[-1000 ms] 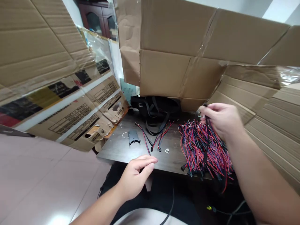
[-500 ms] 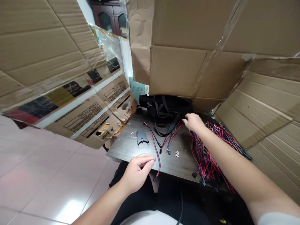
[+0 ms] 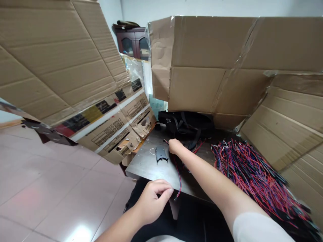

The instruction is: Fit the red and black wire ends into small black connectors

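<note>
My left hand (image 3: 156, 199) hovers by the table's front edge, with thumb and forefinger brought together and nothing visible between them. Farther back, my right hand (image 3: 176, 147) is closed over a thin red and black cable (image 3: 180, 179). Its fingertips are hidden, so I cannot tell whether they grip the cable. One connector end pokes out left of that hand; the other hangs at the front edge near my left hand. Left of my right hand lies a grey plastic housing (image 3: 161, 153) with a white wire loop (image 3: 152, 151) beside it.
A large heap of red, blue and black cables (image 3: 249, 171) covers the table's right side. A black bag (image 3: 186, 121) with straps sits at the back. Cardboard walls (image 3: 196, 85) enclose the table (image 3: 143, 164) behind and at both sides.
My right hand has moved left from beside the bag and cable heap to the cable near the grey housing. My left hand keeps its pose. The camera view has shifted upward.
</note>
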### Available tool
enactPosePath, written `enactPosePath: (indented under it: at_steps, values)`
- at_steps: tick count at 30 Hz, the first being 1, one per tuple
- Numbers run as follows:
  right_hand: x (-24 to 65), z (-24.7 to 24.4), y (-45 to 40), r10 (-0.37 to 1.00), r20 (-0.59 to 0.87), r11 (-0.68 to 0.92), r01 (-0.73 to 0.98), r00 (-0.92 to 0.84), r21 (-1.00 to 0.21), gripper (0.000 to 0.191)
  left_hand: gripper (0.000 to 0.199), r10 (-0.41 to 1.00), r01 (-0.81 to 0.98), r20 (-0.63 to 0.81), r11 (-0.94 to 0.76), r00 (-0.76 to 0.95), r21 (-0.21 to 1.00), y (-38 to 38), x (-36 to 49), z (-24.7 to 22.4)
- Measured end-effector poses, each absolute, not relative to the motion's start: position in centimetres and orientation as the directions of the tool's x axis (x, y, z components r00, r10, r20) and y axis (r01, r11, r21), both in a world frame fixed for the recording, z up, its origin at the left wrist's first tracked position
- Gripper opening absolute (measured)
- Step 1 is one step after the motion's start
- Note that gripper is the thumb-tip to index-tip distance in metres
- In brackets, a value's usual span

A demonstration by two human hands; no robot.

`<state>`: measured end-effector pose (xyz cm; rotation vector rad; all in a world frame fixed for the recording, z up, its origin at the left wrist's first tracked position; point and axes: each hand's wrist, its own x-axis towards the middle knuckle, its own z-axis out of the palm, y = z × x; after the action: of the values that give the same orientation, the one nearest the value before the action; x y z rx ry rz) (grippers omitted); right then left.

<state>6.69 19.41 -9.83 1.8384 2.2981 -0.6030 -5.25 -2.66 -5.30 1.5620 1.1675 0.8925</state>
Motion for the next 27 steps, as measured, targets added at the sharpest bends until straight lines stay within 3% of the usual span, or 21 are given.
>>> enactPosePath:
  at_steps: [4, 8, 13, 15, 17, 21, 27]
  values:
    - [7.3, -9.6, 19.4, 0.928, -0.321, 0.102, 0.957, -0.189, -0.270, 0.018, 0.033, 0.966, 0.226, 0.037, -0.098, 0.257, 0.969, -3.0, -5.7, -5.7]
    - [8.9, -8.1, 18.7, 0.970, -0.155, 0.102, 0.894, -0.187, -0.435, 0.008, 0.032, 0.973, 0.162, 0.024, -0.063, 0.231, 0.985, -2.7, -5.9, -6.0]
    - [11.6, -5.0, 15.9, 0.985, 0.119, 0.172, 0.713, -0.125, -0.680, 0.027, 0.031, 0.988, 0.139, 0.007, -0.028, 0.155, 0.990, -1.6, -6.1, -6.0]
    - [12.5, -3.2, 14.7, 0.977, 0.213, 0.188, 0.593, -0.028, -0.783, 0.028, 0.029, 0.994, 0.144, 0.008, -0.024, 0.105, 0.989, -1.0, -5.9, -6.1]
    - [13.1, -1.3, 13.5, 0.932, 0.331, 0.282, 0.280, 0.147, -0.918, 0.025, 0.026, 0.999, 0.126, 0.006, -0.010, 0.033, 0.992, -0.2, -5.5, -6.3]
    - [13.4, 2.0, 11.4, 0.892, 0.364, 0.395, -0.074, 0.267, -0.916, 0.023, 0.044, 1.000, 0.055, 0.024, -0.024, 0.004, 0.998, 1.4, -3.9, -6.3]
    - [13.9, 2.7, 8.8, 0.909, 0.272, 0.365, -0.289, 0.314, -0.885, 0.021, 0.038, 0.927, -0.172, -0.141, 0.211, 0.349, 0.962, 1.4, -1.9, -4.8]
